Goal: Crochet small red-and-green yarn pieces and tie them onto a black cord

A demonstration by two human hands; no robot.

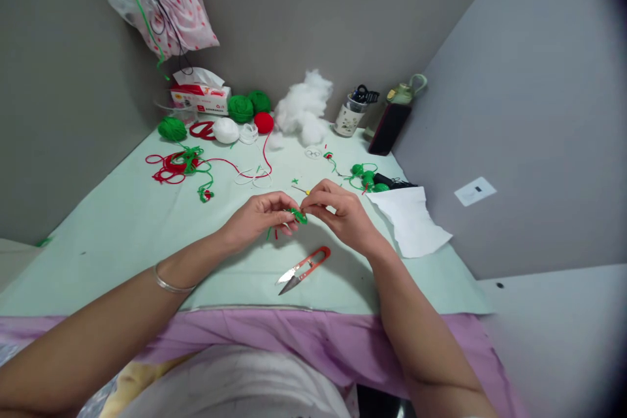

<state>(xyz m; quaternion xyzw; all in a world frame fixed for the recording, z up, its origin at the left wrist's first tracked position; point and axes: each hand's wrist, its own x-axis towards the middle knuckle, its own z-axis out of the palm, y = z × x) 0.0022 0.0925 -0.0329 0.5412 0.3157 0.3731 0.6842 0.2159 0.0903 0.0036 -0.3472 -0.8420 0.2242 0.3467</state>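
Both my hands meet above the pale green table [122, 228]. My left hand [262, 215] pinches a small green crocheted piece [296, 215] with loose green and red yarn ends hanging below it. My right hand [337, 209] is closed on the same piece from the right, and a thin hook with a yellow handle [302, 190] sticks out behind its fingers. Red thread snips [304, 270] lie on the table just in front of my hands.
Green, white and red yarn balls [241, 108], tangled red and green yarn [179, 164], white stuffing [304, 108], a tissue box [200, 98], a cup of tools [349, 119], small green pieces [367, 177] and white paper [409, 219] lie on the table. Grey walls enclose it.
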